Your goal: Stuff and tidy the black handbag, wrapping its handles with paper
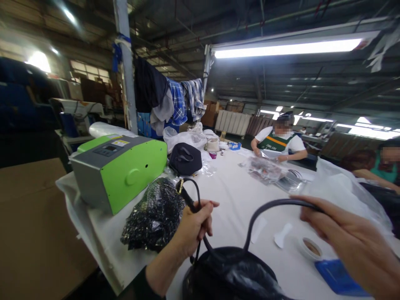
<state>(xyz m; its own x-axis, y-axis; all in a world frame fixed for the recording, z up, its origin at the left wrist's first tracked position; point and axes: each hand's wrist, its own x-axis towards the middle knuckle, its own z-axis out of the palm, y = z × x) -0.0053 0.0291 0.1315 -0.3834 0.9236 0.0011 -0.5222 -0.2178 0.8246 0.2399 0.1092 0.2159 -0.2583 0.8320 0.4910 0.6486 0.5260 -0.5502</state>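
Note:
A black handbag [229,273] stands at the table's near edge, its lower part cut off by the frame. My left hand [195,225] is closed around a black strap [187,199] with a gold-coloured buckle [179,186]; a thin black loop rises beside it. The bag's curved black handle [261,210] arches to the right into my right hand [340,233], which has it between thumb and fingers. That hand is slightly blurred, with its fingers rather straight. Left of my left hand lies a crumpled black plastic wrap [154,216].
A green and grey machine [125,171] sits on the left of the white-covered table [228,196]. Behind lies a dark pouch [186,159]. A tape roll [311,248], a blue item [339,277] and clear plastic [350,187] are at right. Across the table a co-worker [279,143] handles clear bags.

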